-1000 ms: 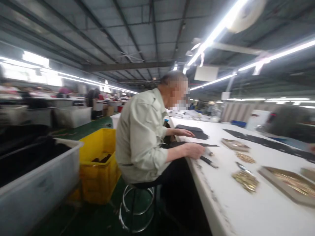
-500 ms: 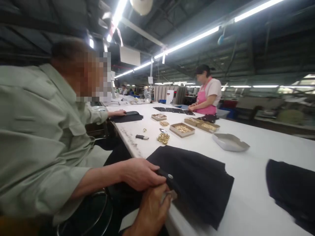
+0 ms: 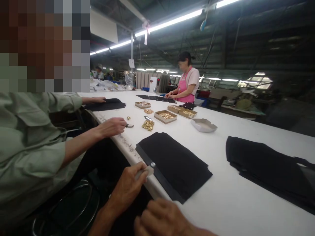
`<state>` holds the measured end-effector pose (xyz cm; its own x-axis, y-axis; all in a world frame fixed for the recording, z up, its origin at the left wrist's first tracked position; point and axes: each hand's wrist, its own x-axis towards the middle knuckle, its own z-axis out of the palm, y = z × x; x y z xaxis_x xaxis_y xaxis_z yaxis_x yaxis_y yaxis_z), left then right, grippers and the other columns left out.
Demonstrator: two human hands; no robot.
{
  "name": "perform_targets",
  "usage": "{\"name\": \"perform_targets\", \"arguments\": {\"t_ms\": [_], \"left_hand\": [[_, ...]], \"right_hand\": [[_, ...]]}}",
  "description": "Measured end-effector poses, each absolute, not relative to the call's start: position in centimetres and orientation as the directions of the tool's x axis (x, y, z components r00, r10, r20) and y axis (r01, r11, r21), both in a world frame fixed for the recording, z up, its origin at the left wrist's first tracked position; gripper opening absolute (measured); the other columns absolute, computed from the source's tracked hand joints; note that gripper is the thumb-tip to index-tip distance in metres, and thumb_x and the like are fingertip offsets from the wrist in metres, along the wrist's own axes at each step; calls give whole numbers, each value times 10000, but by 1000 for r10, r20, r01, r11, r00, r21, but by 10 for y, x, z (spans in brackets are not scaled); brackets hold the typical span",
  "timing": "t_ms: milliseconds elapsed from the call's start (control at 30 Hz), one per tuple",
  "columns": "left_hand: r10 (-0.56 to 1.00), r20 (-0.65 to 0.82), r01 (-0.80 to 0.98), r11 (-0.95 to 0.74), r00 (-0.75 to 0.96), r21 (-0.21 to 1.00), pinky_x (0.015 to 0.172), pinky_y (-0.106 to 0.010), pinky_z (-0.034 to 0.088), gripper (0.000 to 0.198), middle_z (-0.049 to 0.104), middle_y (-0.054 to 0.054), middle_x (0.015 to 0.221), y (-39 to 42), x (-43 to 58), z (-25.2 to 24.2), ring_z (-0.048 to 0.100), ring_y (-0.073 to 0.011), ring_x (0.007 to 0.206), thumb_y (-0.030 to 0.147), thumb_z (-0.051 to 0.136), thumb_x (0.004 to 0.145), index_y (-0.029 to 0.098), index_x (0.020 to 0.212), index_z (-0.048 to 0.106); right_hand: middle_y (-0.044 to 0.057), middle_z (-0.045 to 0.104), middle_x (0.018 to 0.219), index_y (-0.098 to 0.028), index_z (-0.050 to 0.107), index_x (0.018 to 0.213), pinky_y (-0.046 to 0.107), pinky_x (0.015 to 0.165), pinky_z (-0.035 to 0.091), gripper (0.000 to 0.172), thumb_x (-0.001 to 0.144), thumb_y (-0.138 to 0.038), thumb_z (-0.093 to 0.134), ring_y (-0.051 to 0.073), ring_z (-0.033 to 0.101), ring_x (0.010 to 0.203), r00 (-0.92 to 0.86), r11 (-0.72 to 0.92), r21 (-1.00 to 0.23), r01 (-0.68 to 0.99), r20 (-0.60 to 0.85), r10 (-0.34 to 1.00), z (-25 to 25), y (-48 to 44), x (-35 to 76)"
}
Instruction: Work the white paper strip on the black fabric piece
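My left hand [image 3: 128, 186] pinches a small pale flat piece [image 3: 149, 170] between thumb and fingers, at the table's front edge. The piece reaches the folded edge strip of a black fabric panel [image 3: 174, 164], close to a round silver snap [image 3: 153, 164] on that strip. Lower down, my right hand [image 3: 164, 216] is closed in a loose fist near the table edge, apart from the panel. It is blurred, and whatever its fingers may hold is hidden.
At left, a co-worker's hand [image 3: 113, 127] is at a small dark-handled tool [image 3: 129, 125]. Gold metal parts [image 3: 148, 125] lie piled beyond the panel, near open cardboard boxes [image 3: 165, 117]. More black fabric [image 3: 265, 167] lies at right. A person in a pink apron [image 3: 186, 87] works across the table.
The co-worker's hand has left the black panel and reached the dark-handled tool. The panel now lies flatter. My right hand has come into view, and the camera has shifted.
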<state>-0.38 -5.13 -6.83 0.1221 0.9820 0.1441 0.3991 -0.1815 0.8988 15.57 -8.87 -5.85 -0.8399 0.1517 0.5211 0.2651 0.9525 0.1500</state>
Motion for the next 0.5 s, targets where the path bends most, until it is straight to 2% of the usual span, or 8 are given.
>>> {"name": "perform_targets", "arguments": {"t_ms": [100,133,200,267,333,433,500], "left_hand": [[987,153,381,-162,54,910,672,-234,329,296,507,52,699,-51,-24,-70,450,-113,683,438,456,918,192,771,527],[988,153,392,-150,25,908,666,-233,323,300,500,55,696,-51,-28,-71,438,-110,673,444,459,915,191,766,522],[991,134,409,-113,-24,906,628,-232,303,306,484,61,681,-53,-34,-70,406,-102,636,456,457,909,192,768,520],[993,110,414,-86,-35,906,581,-230,273,315,462,68,659,-55,-35,-69,366,-94,593,464,449,907,192,766,521],[994,109,409,-90,-23,908,564,-229,260,319,448,71,651,-57,-33,-68,348,-89,579,462,444,907,190,757,517],[994,109,402,-99,-2,910,572,-228,266,322,437,70,650,-58,-30,-67,343,-90,585,463,439,905,187,761,520],[996,94,401,-89,8,912,568,-231,264,335,435,67,648,-59,-28,-65,339,-93,583,476,432,904,186,763,522]], "right_hand": [[32,641,798,-160,629,871,323,596,484,69,813,-122,638,184,573,705,-729,790,72,609,443,522,-39,-62,169],[49,654,901,-161,633,947,353,674,514,145,807,-162,671,211,594,795,-674,712,46,701,369,640,-35,-54,172],[83,640,1054,-157,615,1093,408,780,533,306,817,-264,690,263,594,948,-603,612,25,791,206,771,-31,-42,177],[109,608,1143,-146,589,1167,428,853,526,357,861,-323,639,284,571,1045,-559,560,17,828,93,824,-31,-35,177],[118,593,1158,-142,597,1139,433,888,516,303,900,-327,575,286,562,1075,-534,533,34,845,42,844,-33,-30,176],[125,609,1095,-128,609,1061,427,829,526,199,907,-215,517,278,588,990,-561,555,121,823,12,828,-33,-25,176],[109,626,1055,-131,610,1039,409,814,519,208,885,-91,476,259,591,953,-619,610,169,774,-3,786,-31,-21,181]]}}
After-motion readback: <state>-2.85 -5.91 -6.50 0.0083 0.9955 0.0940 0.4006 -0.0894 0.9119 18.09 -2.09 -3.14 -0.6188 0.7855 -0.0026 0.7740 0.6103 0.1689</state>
